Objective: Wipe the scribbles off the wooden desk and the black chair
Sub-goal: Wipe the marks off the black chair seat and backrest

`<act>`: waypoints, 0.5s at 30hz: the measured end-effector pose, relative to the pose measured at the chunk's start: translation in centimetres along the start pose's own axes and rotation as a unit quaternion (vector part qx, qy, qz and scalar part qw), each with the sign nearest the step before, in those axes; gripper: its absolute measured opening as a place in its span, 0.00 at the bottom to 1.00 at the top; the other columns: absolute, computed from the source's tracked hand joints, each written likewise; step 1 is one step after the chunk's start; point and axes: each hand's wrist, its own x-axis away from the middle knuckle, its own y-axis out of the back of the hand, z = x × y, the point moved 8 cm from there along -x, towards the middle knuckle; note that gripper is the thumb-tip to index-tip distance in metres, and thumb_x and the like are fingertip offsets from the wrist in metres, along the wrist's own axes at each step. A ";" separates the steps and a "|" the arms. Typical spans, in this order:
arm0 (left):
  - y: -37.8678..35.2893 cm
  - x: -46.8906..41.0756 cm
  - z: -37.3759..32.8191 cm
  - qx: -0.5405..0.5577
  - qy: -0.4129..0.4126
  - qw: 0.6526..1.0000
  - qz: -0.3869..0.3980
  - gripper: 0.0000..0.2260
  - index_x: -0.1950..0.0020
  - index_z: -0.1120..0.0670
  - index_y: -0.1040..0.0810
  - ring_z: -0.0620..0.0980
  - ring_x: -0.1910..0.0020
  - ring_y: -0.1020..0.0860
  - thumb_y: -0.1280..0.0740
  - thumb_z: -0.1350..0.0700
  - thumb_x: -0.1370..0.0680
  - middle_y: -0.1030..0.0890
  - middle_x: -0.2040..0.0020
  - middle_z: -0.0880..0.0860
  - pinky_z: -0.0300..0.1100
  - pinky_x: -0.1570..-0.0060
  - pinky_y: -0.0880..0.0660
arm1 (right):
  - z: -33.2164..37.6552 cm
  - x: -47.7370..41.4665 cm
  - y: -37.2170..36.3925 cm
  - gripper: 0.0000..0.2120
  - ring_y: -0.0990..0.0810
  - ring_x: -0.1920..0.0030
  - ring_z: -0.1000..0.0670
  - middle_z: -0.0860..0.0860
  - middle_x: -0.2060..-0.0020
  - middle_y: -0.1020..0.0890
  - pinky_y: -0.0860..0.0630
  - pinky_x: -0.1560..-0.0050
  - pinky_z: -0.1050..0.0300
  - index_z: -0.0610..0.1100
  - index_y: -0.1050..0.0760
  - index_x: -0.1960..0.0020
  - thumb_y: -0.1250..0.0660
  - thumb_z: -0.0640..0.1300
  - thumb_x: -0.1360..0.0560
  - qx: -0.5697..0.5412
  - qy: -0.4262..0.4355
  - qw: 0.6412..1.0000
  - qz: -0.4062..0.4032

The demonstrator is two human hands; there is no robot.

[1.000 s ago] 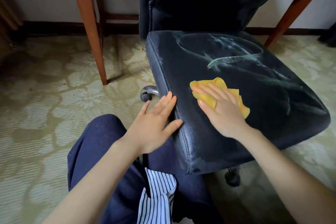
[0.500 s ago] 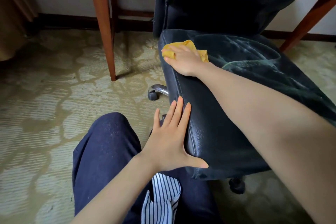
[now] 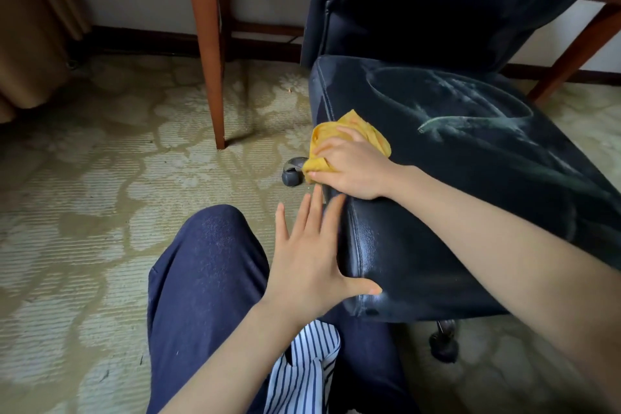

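Working along the left edge of the black leather chair seat (image 3: 487, 158), press the crumpled yellow cloth (image 3: 324, 136) down firmly and sweep in overlapping strokes towards the pale chalky scribbles (image 3: 470, 121) across the seat's middle and back, which look unwiped. Your right hand (image 3: 356, 168) curls over the cloth, gripping it on that edge. Your left hand (image 3: 309, 255), fingers straight and holding nothing, braces the seat's front left corner, just beside the right; lean there so the chair doesn't roll.
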 end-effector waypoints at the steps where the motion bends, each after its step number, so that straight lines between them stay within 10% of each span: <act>1: 0.0 0.3 0.2 0.004 0.017 1.000 -0.015 0.55 0.25 0.55 0.47 0.59 0.24 0.45 0.44 0.21 0.42 0.45 0.24 0.62 0.62 0.30 0.53 | 0.4 1.1 0.3 0.19 0.35 0.32 0.53 0.52 0.39 0.23 0.58 0.29 0.56 0.46 0.21 0.44 0.44 0.56 0.21 -0.017 0.003 1.000 -0.007; 10: 0.3 2.3 0.5 0.042 0.044 0.988 -0.139 0.45 0.40 0.59 0.33 0.60 0.24 0.48 0.42 0.23 0.40 0.44 0.24 0.63 0.64 0.31 0.50 | 2.6 9.1 0.1 0.24 0.42 0.30 0.63 0.59 0.36 0.26 0.66 0.28 0.62 0.54 0.24 0.38 0.49 0.62 0.24 -0.149 0.066 0.987 0.002; 15: 0.1 2.6 1.2 0.086 0.071 0.985 -0.134 0.55 0.25 0.53 0.52 0.55 0.23 0.54 0.44 0.21 0.41 0.53 0.22 0.56 0.59 0.29 0.57 | 2.0 8.2 0.4 0.23 0.43 0.28 0.62 0.64 0.34 0.29 0.57 0.25 0.54 0.59 0.27 0.36 0.53 0.63 0.24 -0.089 0.117 0.988 0.053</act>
